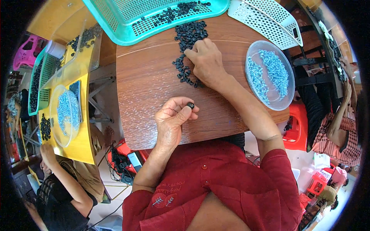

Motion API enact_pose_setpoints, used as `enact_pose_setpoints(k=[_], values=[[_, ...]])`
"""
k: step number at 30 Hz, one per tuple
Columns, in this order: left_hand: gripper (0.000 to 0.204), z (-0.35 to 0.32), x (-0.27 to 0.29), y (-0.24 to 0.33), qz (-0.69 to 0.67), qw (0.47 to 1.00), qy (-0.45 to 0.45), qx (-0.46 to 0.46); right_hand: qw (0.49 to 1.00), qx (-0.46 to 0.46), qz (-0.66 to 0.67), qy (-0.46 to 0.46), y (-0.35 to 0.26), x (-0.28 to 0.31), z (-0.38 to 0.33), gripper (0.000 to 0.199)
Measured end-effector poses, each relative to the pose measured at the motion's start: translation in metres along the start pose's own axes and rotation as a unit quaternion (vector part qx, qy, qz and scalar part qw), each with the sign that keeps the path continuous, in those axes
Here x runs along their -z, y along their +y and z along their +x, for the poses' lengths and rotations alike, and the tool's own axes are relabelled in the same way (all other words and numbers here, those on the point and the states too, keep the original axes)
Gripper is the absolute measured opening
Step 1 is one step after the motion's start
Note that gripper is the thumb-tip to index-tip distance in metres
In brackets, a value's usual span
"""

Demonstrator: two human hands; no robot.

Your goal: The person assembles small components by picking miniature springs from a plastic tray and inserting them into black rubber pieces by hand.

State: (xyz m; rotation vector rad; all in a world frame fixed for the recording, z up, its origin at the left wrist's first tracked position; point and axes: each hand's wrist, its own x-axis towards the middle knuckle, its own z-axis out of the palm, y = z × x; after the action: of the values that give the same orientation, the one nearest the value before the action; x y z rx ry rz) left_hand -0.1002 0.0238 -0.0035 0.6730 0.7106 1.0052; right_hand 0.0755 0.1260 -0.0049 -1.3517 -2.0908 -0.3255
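Between the thumb and fingers of my left hand (172, 118) is a small round black plastic piece (190, 105), held just above the near part of the brown table (146, 88). My right hand (207, 61) reaches forward with curled fingers at the edge of a pile of small black ring-like pieces (189, 34). Its fingertips are turned down and partly hidden, so anything in them does not show. A looser trail of the same black pieces (182, 70) runs from the pile toward me, left of my right hand.
A green mesh basket (119, 36) with more black pieces stands at the far edge, beside a white perforated basket (266, 19). On the right, a clear round tray (291, 79) holds small blue pieces. At left, another person's hand (47, 156) is by a yellow table (88, 134).
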Motion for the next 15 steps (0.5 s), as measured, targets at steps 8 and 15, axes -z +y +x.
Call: enact_pose_setpoints(k=[8,15], values=[[0.015,0.005,0.004,0.003,0.008,1.000,-0.001,0.011,0.995,-0.080,0.057,0.012,0.013,0.018,-0.020,0.014],[0.017,0.009,0.003,0.007,0.004,1.000,-0.003,0.015,0.988,-0.134,0.074,-0.016,0.018,0.039,-0.035,0.013]])
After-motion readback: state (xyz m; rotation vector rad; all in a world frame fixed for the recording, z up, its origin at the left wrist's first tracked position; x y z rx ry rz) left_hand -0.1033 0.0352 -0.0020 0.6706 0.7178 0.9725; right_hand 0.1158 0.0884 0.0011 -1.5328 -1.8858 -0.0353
